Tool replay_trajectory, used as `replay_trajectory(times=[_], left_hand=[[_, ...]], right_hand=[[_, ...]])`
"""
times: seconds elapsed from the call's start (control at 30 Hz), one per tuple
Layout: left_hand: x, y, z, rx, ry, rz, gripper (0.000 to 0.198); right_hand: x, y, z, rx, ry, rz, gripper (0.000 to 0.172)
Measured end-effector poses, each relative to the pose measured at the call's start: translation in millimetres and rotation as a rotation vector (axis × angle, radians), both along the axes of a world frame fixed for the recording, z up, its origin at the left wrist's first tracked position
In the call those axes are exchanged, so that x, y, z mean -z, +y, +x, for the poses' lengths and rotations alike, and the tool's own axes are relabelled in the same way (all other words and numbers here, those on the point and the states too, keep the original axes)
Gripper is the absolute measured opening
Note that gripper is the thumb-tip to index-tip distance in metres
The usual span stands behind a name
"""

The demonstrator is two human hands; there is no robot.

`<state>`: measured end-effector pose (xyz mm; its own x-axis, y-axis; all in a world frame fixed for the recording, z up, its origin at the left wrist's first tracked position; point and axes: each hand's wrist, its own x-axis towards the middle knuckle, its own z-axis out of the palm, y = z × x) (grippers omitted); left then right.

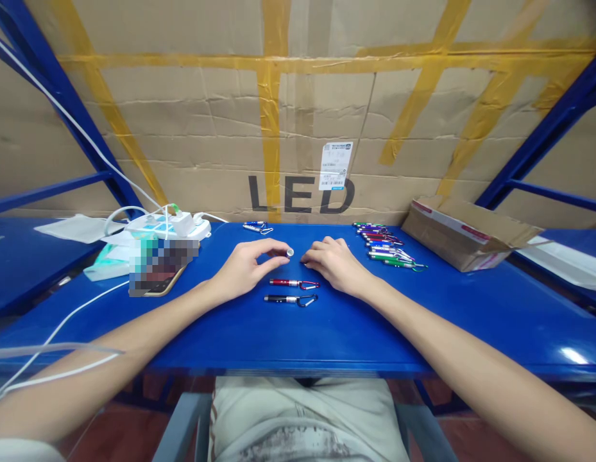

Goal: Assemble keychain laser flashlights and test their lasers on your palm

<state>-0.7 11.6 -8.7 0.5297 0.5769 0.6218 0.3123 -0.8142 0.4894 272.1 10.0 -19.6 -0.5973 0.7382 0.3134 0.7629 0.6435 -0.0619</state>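
My left hand (249, 268) pinches a small round silver piece (290, 253) between thumb and forefinger, its circular end facing right. It could be a button cell or the end of a small tube; I cannot tell which. Just to the right, my right hand (337, 264) is curled low over the table, fingertips together, and whatever is in them is hidden. Below the hands lie a red penlight (284, 282) with a carabiner clip and, nearer me, a black penlight (280, 299) with a similar clip. Both point left, clips to the right.
Several coloured penlights (382, 247) lie in a column right of my hands, beside an open cardboard box (464, 237). Blue penlights (256, 226) are at the back. At left are a phone (170, 282), a power strip (201, 227) and white cables. A large carton (206, 141) stands behind.
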Motion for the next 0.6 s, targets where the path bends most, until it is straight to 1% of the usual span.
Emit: replay_trajectory(times=[0.17,0.3,0.37,0.47,0.53,0.6], left_hand=[[-4.5,-4.7,-1.7,0.034,0.057,0.235,0.021],[-4.7,-5.2,-1.7,0.039,0.077,0.3,0.021],[-4.1,-4.4,-1.6,0.033,0.084,0.298,0.02],[-2.3,-1.9,-2.2,0.003,0.102,0.257,0.019],[-0.6,0.5,-2.9,-0.023,0.122,0.226,0.02],[1.3,2.9,-3.8,-0.042,0.145,0.205,0.021]], right_hand=[[-1.9,-1.5,0.5,0.009,-0.009,0.017,0.013],[-3.1,-3.8,0.5,0.01,0.022,0.004,0.012],[-4.5,-4.6,0.4,-0.006,0.137,-0.043,0.01],[-8.3,-6.1,0.1,-0.025,0.407,-0.153,0.005],[-11.0,-7.3,-0.1,-0.042,0.566,-0.226,0.006],[-13.1,-8.7,-0.4,-0.075,0.679,-0.282,0.008]])
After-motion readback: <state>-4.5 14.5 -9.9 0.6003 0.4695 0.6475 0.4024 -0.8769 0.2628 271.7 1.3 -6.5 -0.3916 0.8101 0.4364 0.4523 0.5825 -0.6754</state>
